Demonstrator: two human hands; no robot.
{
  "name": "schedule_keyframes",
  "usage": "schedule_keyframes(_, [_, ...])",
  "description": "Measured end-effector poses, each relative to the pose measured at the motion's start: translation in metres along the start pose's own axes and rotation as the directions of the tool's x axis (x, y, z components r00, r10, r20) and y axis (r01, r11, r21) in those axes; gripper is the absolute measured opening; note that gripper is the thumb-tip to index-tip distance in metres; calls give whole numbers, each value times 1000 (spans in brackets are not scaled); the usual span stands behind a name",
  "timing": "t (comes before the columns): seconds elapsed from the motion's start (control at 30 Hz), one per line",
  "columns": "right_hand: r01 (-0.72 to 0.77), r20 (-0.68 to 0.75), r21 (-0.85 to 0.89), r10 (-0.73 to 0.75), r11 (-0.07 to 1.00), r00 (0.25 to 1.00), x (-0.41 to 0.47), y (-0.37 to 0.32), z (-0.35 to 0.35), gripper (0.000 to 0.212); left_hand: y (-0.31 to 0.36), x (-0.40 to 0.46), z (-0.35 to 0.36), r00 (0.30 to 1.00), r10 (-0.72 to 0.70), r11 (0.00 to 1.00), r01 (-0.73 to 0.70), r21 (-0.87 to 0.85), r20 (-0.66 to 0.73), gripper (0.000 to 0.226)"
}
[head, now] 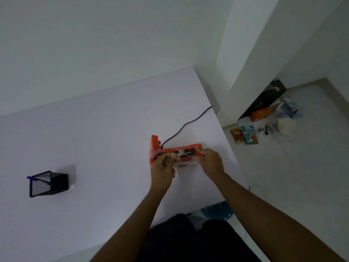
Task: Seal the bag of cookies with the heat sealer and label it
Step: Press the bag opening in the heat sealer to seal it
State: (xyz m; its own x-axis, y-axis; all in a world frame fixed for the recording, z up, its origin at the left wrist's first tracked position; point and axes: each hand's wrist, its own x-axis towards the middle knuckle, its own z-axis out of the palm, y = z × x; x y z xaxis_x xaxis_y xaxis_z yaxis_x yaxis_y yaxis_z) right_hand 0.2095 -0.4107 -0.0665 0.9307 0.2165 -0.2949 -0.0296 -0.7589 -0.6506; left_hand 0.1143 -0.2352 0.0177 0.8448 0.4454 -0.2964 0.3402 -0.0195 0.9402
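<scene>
Left hand (163,168) and right hand (211,161) each pinching the clear cookie bag (186,161) over the orange heat sealer (171,148), near the white worktop's (105,129) right edge; black mesh pen holder (48,184) towards the left edge

Plain home room: white table (94,129), groceries (249,134) on floor

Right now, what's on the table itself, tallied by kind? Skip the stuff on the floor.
Heat sealer, orange, corded: 1
Clear bag, held at the sealer by the left hand and right hand: 1
Black mesh pen holder: 1
Blue pen in the holder: 1
Small white item beside the holder: 1
Total: 5
</scene>
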Motion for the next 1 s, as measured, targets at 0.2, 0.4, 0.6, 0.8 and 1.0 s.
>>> schedule_keyframes(0.2, [237,10,141,-240,961,971,-40,-7,22,31,-8,-16,-42,998,-54,998,54,14,-25,16])
schedule_keyframes(0.4, [118,429,224,-207,967,879,-75,-37,77,44,-20,-37,-95,981,-124,992,122,-23,-147,14])
schedule_keyframes(0.6, [-24,541,420,-229,907,809,-88,-100,135,20,-39,-43,-161,914,-263,963,229,-142,-310,10])
schedule_keyframes(0.8, [-110,531,385,-122,917,838,-86,-130,189,19,-78,-18,-218,892,-276,961,270,-68,-358,10])
schedule_keyframes(1.0, [-158,408,275,34,948,912,-76,-155,214,14,-104,17,-256,932,-248,923,310,230,-263,36])
